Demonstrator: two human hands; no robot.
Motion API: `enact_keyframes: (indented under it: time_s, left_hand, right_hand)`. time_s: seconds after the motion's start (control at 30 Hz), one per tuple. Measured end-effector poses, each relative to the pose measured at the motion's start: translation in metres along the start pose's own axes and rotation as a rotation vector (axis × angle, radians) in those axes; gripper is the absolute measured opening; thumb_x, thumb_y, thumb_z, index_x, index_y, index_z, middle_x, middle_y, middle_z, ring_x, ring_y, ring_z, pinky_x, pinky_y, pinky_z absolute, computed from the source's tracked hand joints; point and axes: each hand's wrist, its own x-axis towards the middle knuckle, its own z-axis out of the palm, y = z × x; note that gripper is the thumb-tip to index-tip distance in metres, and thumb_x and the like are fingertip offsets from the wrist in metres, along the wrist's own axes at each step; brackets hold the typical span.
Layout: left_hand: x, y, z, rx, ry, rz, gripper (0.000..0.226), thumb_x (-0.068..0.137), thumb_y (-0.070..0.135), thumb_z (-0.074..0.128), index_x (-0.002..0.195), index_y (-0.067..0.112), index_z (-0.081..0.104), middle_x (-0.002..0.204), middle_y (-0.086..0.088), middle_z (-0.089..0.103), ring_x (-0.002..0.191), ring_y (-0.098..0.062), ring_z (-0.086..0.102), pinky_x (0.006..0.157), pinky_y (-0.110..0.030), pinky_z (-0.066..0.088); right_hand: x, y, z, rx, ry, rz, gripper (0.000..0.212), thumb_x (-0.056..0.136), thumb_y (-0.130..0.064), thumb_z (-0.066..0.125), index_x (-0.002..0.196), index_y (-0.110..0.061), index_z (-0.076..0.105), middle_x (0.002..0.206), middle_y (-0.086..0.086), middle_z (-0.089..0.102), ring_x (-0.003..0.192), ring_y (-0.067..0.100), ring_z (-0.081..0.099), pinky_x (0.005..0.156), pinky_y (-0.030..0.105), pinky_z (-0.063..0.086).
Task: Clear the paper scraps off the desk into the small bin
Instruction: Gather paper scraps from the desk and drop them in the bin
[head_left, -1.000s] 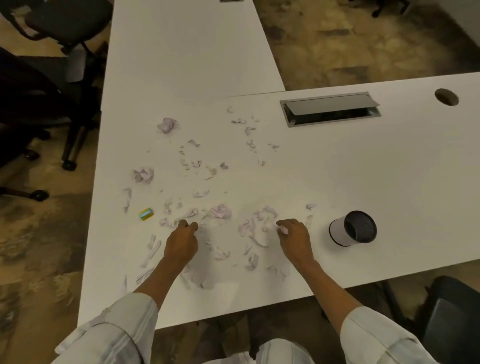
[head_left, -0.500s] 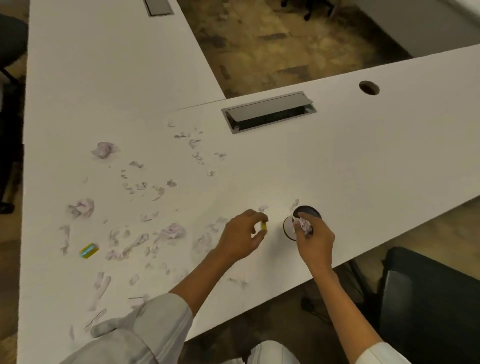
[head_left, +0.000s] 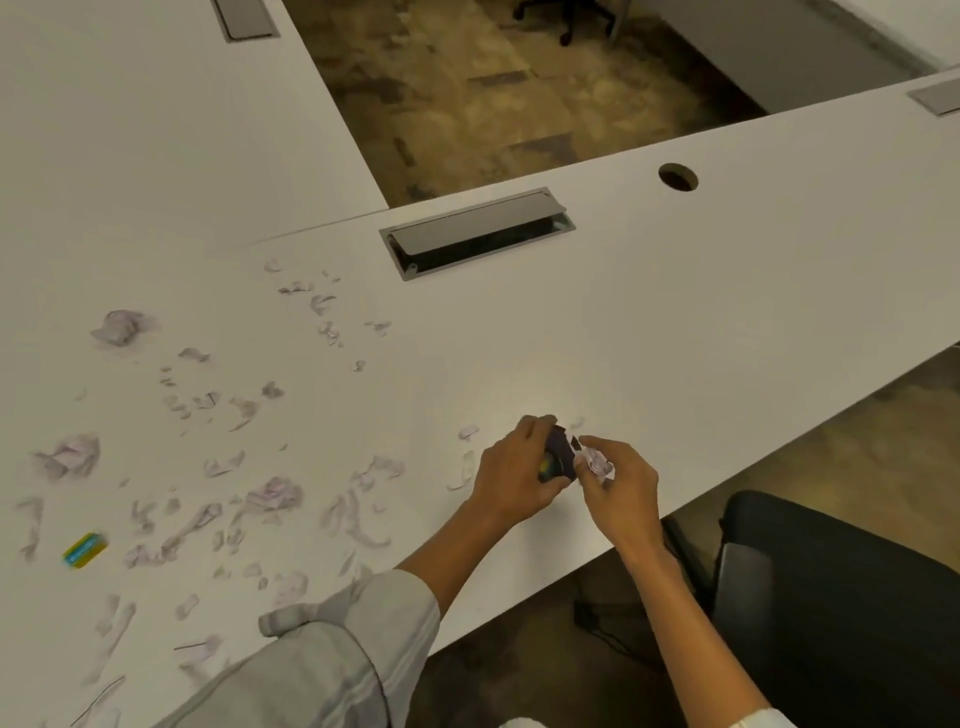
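Dumping a handful into the small bin (head_left: 560, 457): left hand (head_left: 511, 475) wrapped around the dark bin, gripping its side, something yellow-green showing by the palm, can't tell what; right hand (head_left: 621, 488) pinched on a crumpled wad (head_left: 596, 462) of pale paper, held right at the bin's mouth, touching or just beside the rim. Bin mostly hidden between both hands, looks tipped toward the right hand, near the front edge of the table (head_left: 727, 322).

Step in hand, by judgement: first loads going in, task barely started. Next move calls for pushing the wad fully past the rim and letting go, left hand steadying so the light bin doesn't roll; then back left for more.

Outward: a few small bits just left of the left hand, most paper scraps (head_left: 270, 493) strewn well to the left, bigger crumpled balls at far left (head_left: 122, 327) and (head_left: 70, 457). Yellow-green eraser-like block (head_left: 84, 550) lying among them, not paper. Cable hatch (head_left: 478, 234) and grommet hole (head_left: 678, 177) farther back, black chair (head_left: 841, 597) at right.

Versus half a second back: left hand then short of the bin pinching a small yellow bit, now clamped on the bin; right hand with its wad already at the opening; view swung right
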Motion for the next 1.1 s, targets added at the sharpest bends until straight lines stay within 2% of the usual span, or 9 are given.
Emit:
enact_keyframes:
  time_s: [0.17,0.37,0.47,0.53,0.6,0.7,0.87,0.93,1.1]
  left_hand:
    - [-0.027,-0.029,-0.017,-0.023,0.109,-0.072,0.083,0.068,0.057,0.073,0.136,0.022,0.041,0.134,0.005,0.050,0.095,-0.016,0.065,0.069,-0.019,0.043]
    - [-0.091,-0.087,-0.046,-0.089,0.205,-0.272,0.083,0.066,0.057,0.078,0.133,0.026,0.041,0.130,0.007,0.050,0.084,-0.008,0.059,0.062,-0.003,0.034]
    - [-0.133,-0.118,-0.063,-0.069,0.247,-0.376,0.086,0.063,0.054,0.082,0.132,0.023,0.043,0.130,0.005,0.048,0.093,-0.012,0.058,0.068,-0.007,0.042]
    - [-0.162,-0.136,-0.074,-0.021,0.247,-0.478,0.091,0.062,0.055,0.082,0.135,0.020,0.041,0.137,0.000,0.044,0.114,-0.021,0.054,0.083,-0.030,0.053]
    - [-0.193,-0.150,-0.083,0.058,0.214,-0.599,0.098,0.061,0.058,0.081,0.139,0.018,0.038,0.146,-0.006,0.037,0.132,-0.027,0.039,0.101,-0.045,0.047]
    - [-0.237,-0.165,-0.094,0.153,0.198,-0.765,0.110,0.054,0.062,0.082,0.142,0.017,0.035,0.148,-0.010,0.033,0.135,-0.031,0.029,0.106,-0.048,0.039]
    - [-0.304,-0.180,-0.096,0.225,0.255,-1.061,0.124,0.048,0.068,0.081,0.148,0.022,0.023,0.151,-0.015,0.025,0.137,-0.036,0.023,0.103,-0.053,0.039]
    - [-0.325,-0.186,-0.092,0.215,0.284,-1.150,0.125,0.048,0.067,0.081,0.148,0.024,0.019,0.152,-0.017,0.021,0.137,-0.038,0.021,0.103,-0.053,0.039]
    - [-0.343,-0.201,-0.089,0.144,0.303,-1.282,0.119,0.054,0.060,0.083,0.148,0.026,0.017,0.153,-0.016,0.015,0.138,-0.040,0.020,0.101,-0.055,0.042]
  right_hand:
    - [0.010,-0.005,0.006,-0.050,-0.141,-0.010,0.039,0.089,-0.027,0.067,0.126,-0.021,0.059,0.121,0.001,0.065,0.111,0.017,0.060,0.090,0.031,0.052]
    - [0.017,-0.008,0.004,-0.098,-0.191,0.060,0.070,0.079,-0.036,0.076,0.140,-0.024,0.043,0.139,0.002,0.051,0.128,0.023,0.046,0.097,0.049,0.050]
    - [0.007,-0.013,0.005,-0.005,-0.058,0.047,0.062,0.078,-0.031,0.078,0.133,-0.024,0.049,0.131,-0.001,0.055,0.119,0.019,0.052,0.090,0.045,0.055]
    - [-0.008,-0.021,0.012,0.014,0.007,-0.017,0.051,0.079,-0.029,0.077,0.125,-0.026,0.054,0.120,-0.004,0.059,0.107,0.013,0.057,0.083,0.040,0.058]
    - [-0.030,-0.032,0.028,-0.030,-0.046,-0.091,0.043,0.080,-0.032,0.075,0.118,-0.028,0.055,0.112,-0.007,0.061,0.093,0.008,0.059,0.078,0.036,0.059]
    - [-0.066,-0.049,0.064,-0.130,-0.306,-0.140,0.050,0.076,-0.047,0.072,0.120,-0.034,0.051,0.113,-0.010,0.059,0.081,0.004,0.059,0.068,0.030,0.056]
    - [-0.100,-0.051,0.121,-0.486,-0.794,0.036,0.108,0.059,-0.065,0.076,0.144,-0.025,0.024,0.144,0.005,0.031,0.122,0.030,0.050,0.096,0.042,0.047]
    - [-0.111,-0.049,0.137,-0.481,-0.843,0.065,0.111,0.058,-0.060,0.081,0.144,-0.022,0.022,0.144,0.006,0.030,0.123,0.030,0.049,0.099,0.039,0.045]
    - [-0.127,-0.058,0.173,-0.346,-0.812,0.012,0.087,0.071,-0.032,0.083,0.140,-0.018,0.032,0.134,0.007,0.046,0.117,0.026,0.054,0.098,0.035,0.045]
